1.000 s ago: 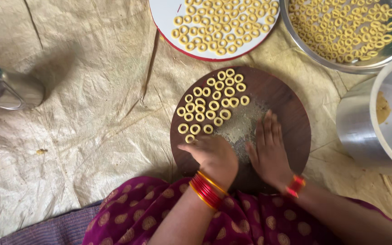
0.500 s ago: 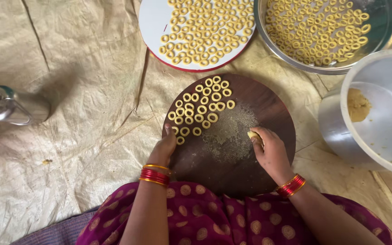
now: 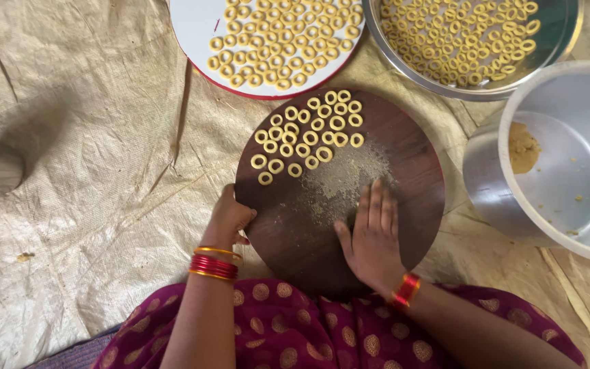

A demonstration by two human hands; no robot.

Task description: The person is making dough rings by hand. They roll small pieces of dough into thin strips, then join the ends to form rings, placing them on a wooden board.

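Nearest to the camera is a lap in maroon cloth [image 3: 295, 328] with gold dots. Just above it lies the round dark board [image 3: 411, 178]. The left hand [image 3: 229, 217] holds the board's rim at about 8 o'clock, fingers curled around the edge, with red bangles [image 3: 214, 263] on the wrist. The right hand [image 3: 373, 232] lies flat and open on the board at about 5 o'clock, palm down, fingers together and pointing to 12 o'clock. It grips nothing that I can see; if a small piece of dough is under the palm, the picture does not show it. Under the fingertips is a patch of pale flour [image 3: 339, 184] near the centre.

From 10 to 12 o'clock on the board stand many small dough rings [image 3: 308, 133] in rows, close together (roughly half of the board is without rings).

Farther, at 11 o'clock from the board, a white plate [image 3: 192, 27] is almost full of the same rings. At 1 o'clock a steel tray [image 3: 561, 41] is also well covered. At 3 o'clock a steel pot [image 3: 486, 171] holds only a small lump of dough [image 3: 524, 147]. So I judge most of the dough is already shaped, and only little remains. All stands on a beige sheet [image 3: 90, 171].
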